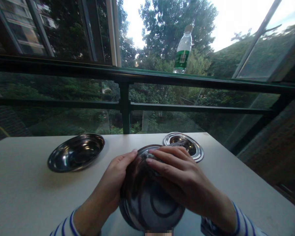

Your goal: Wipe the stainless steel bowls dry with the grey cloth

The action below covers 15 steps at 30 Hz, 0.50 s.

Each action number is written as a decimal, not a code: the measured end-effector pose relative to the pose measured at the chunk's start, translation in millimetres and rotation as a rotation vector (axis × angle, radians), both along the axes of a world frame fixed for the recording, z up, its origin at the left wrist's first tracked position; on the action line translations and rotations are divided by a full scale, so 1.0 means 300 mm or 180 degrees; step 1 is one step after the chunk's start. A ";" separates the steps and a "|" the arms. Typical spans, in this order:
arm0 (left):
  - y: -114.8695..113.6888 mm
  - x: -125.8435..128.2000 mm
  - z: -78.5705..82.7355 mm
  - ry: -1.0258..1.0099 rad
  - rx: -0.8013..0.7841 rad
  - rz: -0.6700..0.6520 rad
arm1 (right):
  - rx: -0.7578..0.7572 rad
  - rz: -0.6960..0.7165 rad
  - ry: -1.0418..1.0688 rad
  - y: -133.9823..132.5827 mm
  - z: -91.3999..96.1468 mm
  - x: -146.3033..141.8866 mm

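Note:
A shiny metal bowl (pixel 147 193) is tipped up close in front of me, its rounded underside with a ring-shaped base facing me. My left hand (pixel 115 180) grips its left side, the thumb lying along the upper edge. Across the upper right of the bowl rests my right hand (pixel 179 177), fingers bent and close together. Small glints show by its fingertips; whether something is pressed beneath them is hidden. Just beyond the right hand lies a wide-rimmed metal dish (pixel 198 152), with a mesh-like patch in it that I cannot identify.
A second metal bowl (pixel 76 154) sits tilted on the white table (pixel 22 183), at the left. Behind the table's far edge runs a dark green railing (pixel 147 76). On its top rail stands a clear plastic bottle (pixel 183 54) with a green label. Trees and windows lie beyond.

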<state>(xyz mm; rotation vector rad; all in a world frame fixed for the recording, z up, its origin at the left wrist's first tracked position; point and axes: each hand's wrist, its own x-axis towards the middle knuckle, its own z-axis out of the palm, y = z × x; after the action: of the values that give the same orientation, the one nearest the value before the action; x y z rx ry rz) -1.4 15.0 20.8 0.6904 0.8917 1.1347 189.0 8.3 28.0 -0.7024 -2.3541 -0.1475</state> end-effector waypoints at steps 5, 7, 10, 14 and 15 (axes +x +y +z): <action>0.022 -0.024 -0.007 0.0094 -0.0073 0.0328 | -0.0258 0.0007 0.0480 0.036 -0.011 0.031; 0.038 -0.039 -0.010 -0.0006 -0.0100 0.0379 | -0.0409 -0.0042 0.0736 0.054 -0.016 0.051; 0.059 -0.048 -0.008 -0.0296 -0.0064 0.0351 | -0.0472 -0.0079 0.0927 0.059 -0.015 0.065; 0.072 -0.050 0.009 -0.0607 -0.0054 0.0572 | -0.0440 -0.0071 0.0919 0.048 -0.010 0.064; 0.074 -0.050 0.014 -0.0654 -0.0042 0.0638 | -0.0415 -0.0056 0.0886 0.047 -0.010 0.064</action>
<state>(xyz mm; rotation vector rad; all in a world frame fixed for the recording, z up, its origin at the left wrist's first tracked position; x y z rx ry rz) -16.5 37.0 24.9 0.4705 0.8046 1.3511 208.2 22.5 24.8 -0.7544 -2.1045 0.0922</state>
